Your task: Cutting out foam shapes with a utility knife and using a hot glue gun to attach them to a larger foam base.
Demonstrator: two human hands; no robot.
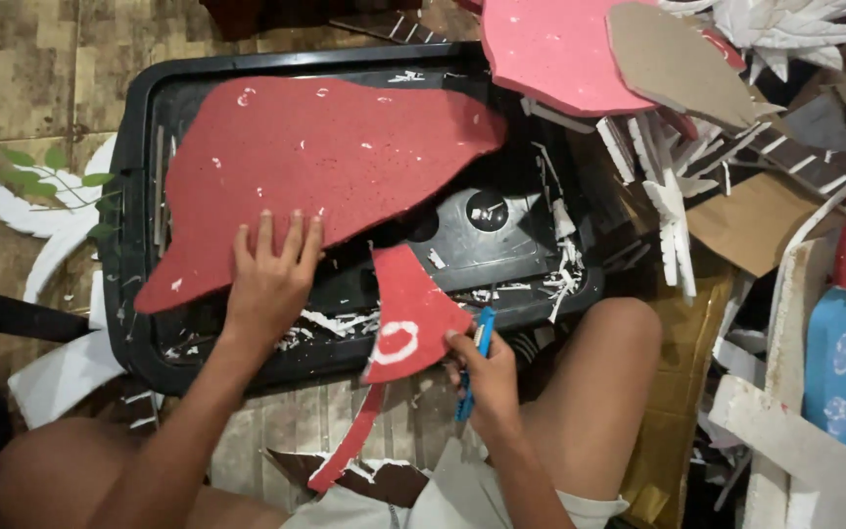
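foam sheet point(315, 162) on tray point(139, 127), offcut point(413, 313) R of it

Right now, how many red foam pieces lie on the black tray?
2. The large red sheet lies across the tray under the left hand. The smaller red offcut sits at the near rim, by the right hand. Others may be hidden underneath.

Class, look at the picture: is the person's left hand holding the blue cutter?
No. The left hand lies flat on the big red foam sheet, while the right hand grips the blue cutter.

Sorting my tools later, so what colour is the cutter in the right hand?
Blue; the cutter shows best in the head view, held in the right hand.
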